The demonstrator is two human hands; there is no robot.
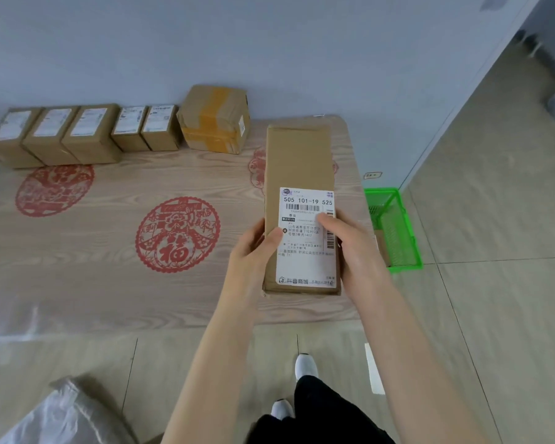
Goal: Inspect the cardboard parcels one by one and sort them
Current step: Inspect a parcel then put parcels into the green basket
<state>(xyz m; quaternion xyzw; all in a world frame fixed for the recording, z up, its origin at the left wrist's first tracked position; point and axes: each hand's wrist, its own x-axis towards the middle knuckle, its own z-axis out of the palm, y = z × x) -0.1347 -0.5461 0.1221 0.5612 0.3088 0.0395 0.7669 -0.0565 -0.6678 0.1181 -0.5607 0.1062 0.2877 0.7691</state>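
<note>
Held parcel: a long, narrow cardboard parcel (300, 174) is up in both hands over the right end of the desk (109, 283), its length running away from the person, label side up.
Shipping label: a white shipping label (306, 251) covers the near half of the top face (the big digits read 505 101-19 525, with a barcode under them); the small print is too fine to read.
Left hand: the left hand (253, 248) clasps the parcel's near left edge, its thumb lying across onto the label and its fingers curled out of sight beneath.
Right hand: the right hand (353, 251) grips the near right edge, thumb pressed on the label beside the side barcode, fingers wrapped under the box.
Row at the wall: five small cardboard parcels (87, 133) stand side by side, touching, along the far edge of the desk, each with a white label facing up.
Taped box: a bulkier cube-shaped box (213, 120) wound in yellowish tape sits just right of that row, near the far tip of the held parcel.
Desk top: pale wood grain with red paper-cut roundels (177, 233) printed on it.
Green basket: a bright green plastic basket (394, 229) rests on the tiled floor against the desk's right side; something brown lies inside, though I cannot tell what.
Below: white shoes (305, 366) on the floor tiles.
Near left corner: a pale, crumpled bag (64, 415) (blurred).
</note>
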